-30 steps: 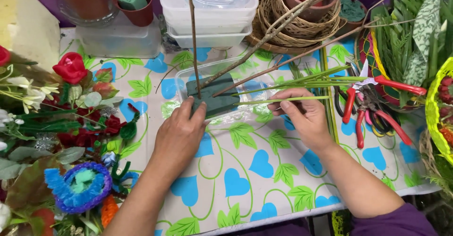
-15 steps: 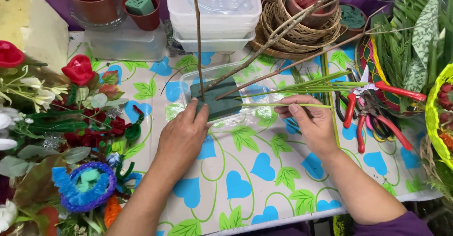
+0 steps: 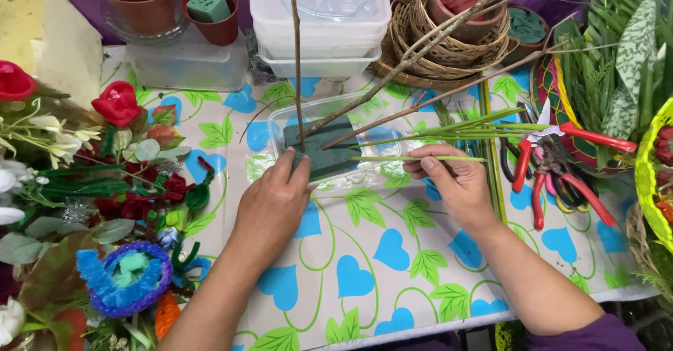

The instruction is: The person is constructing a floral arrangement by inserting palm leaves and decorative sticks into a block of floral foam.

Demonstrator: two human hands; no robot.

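Observation:
A dark green floral foam block (image 3: 324, 153) lies in a clear plastic tray (image 3: 378, 172) at the table's middle. Three brown twigs (image 3: 420, 49) stick out of the foam, one upright, two slanting to the far right. My left hand (image 3: 272, 202) rests flat against the tray's near left edge, fingers touching the foam. My right hand (image 3: 456, 183) pinches a thin green stem (image 3: 420, 158) whose tip points left at the foam. More green stems (image 3: 477, 130) lie just beyond it.
Red-handled cutters (image 3: 554, 162) lie right of my right hand. White plastic tubs (image 3: 319, 39), wicker baskets (image 3: 413, 49) and clay pots (image 3: 214, 11) line the back. Artificial flowers (image 3: 119, 105) crowd the left, leafy greenery (image 3: 617, 63) the right. The cloth (image 3: 364, 267) has blue hearts.
My right hand has slid slightly left with the green stem, bringing its tip closer to the foam. My left hand has stayed on the tray.

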